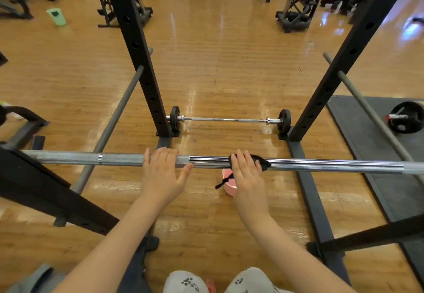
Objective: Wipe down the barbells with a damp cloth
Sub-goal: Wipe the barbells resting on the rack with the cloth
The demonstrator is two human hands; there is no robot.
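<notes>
A long silver barbell runs across under both hands. The left hand lies flat on it, fingers straight. The right hand, just beside it, presses a black cloth onto the bar with straight fingers. A pink bowl sits below that hand.

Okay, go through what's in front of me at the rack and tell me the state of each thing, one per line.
Racked barbell: horizontal across the rack, no plates showing.
Black cloth: draped over the bar, under the right hand.
Right hand: flat, pressing the cloth.
Left hand: open, resting on the bar.
Floor barbell: lying down, small plates loaded.
Pink bowl: on the floor beneath the bar.
</notes>
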